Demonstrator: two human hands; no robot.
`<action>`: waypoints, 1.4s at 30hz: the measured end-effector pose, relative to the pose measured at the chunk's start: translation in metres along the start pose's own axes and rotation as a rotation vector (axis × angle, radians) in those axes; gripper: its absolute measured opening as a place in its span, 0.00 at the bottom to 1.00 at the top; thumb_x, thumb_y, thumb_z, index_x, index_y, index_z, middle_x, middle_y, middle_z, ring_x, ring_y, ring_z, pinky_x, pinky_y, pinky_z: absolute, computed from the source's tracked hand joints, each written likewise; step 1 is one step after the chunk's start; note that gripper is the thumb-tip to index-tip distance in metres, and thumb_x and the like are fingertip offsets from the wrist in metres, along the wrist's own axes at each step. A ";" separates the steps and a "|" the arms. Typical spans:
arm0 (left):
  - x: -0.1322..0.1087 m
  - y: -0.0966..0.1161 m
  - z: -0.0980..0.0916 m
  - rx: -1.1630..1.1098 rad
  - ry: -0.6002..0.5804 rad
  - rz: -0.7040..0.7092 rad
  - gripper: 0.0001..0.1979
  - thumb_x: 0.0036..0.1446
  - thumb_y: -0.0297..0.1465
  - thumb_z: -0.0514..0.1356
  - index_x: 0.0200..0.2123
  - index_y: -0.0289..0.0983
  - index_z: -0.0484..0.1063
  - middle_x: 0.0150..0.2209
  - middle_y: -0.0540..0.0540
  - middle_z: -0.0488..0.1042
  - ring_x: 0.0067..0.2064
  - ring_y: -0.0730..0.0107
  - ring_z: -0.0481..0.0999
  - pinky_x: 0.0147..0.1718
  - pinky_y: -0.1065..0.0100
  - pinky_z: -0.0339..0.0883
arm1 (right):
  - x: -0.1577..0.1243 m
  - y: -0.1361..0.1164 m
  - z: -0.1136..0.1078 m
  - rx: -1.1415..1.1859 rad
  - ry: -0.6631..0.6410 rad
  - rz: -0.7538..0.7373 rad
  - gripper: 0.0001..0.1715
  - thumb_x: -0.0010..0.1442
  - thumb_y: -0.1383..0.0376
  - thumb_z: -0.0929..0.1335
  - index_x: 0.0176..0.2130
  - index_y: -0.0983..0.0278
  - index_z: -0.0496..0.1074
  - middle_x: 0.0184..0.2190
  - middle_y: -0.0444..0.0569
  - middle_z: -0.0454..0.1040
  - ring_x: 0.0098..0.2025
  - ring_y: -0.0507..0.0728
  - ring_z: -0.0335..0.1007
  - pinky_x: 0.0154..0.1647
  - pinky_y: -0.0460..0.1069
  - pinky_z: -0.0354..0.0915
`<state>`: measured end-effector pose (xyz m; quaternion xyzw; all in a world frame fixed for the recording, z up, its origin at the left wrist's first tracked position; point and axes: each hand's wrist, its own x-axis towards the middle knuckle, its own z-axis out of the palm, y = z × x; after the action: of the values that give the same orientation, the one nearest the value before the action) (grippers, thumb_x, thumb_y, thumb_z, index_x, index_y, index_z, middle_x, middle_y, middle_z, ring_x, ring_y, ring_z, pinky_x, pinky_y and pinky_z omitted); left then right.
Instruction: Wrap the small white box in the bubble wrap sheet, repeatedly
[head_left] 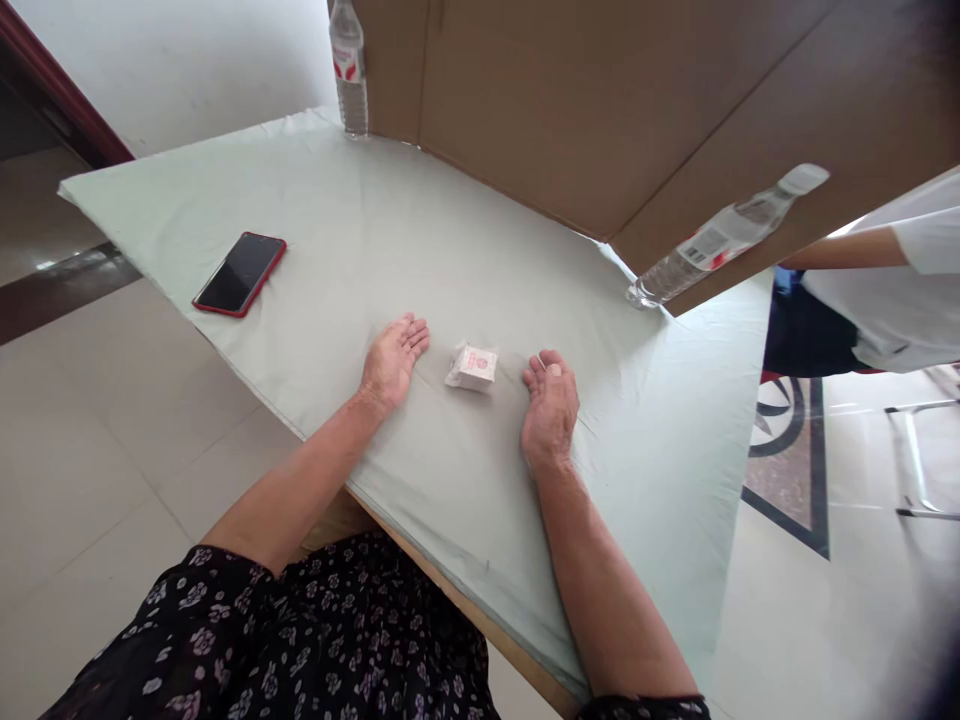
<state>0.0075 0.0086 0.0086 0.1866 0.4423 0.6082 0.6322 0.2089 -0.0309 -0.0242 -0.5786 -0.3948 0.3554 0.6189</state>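
Observation:
A small white packet [473, 366] with red print lies on the pale green cloth between my hands. My left hand [391, 363] rests flat on the cloth just left of the packet, fingers stretched out and holding nothing. To the packet's right, my right hand [551, 403] lies on the cloth with fingers loosely curled, also holding nothing. Neither hand touches the packet.
The table [315, 200] is covered with the green cloth. A red-cased phone [241, 273] lies at the left. One water bottle [349, 66] stands at the back, another [720, 240] at the right against a cardboard screen [600, 100]. Another person's arm [847, 250] shows at far right.

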 end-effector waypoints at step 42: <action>-0.022 -0.024 0.006 0.904 -0.485 0.465 0.40 0.51 0.32 0.63 0.66 0.33 0.56 0.61 0.31 0.64 0.63 0.50 0.64 0.63 0.51 0.58 | 0.052 -0.050 0.035 -0.712 -0.380 -0.647 0.10 0.65 0.61 0.61 0.34 0.58 0.70 0.49 0.55 0.78 0.54 0.62 0.72 0.55 0.60 0.64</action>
<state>0.0294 -0.0151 0.0006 0.6660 0.4482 0.4211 0.4222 0.1991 0.0270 0.0302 -0.5270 -0.7555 0.0884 0.3790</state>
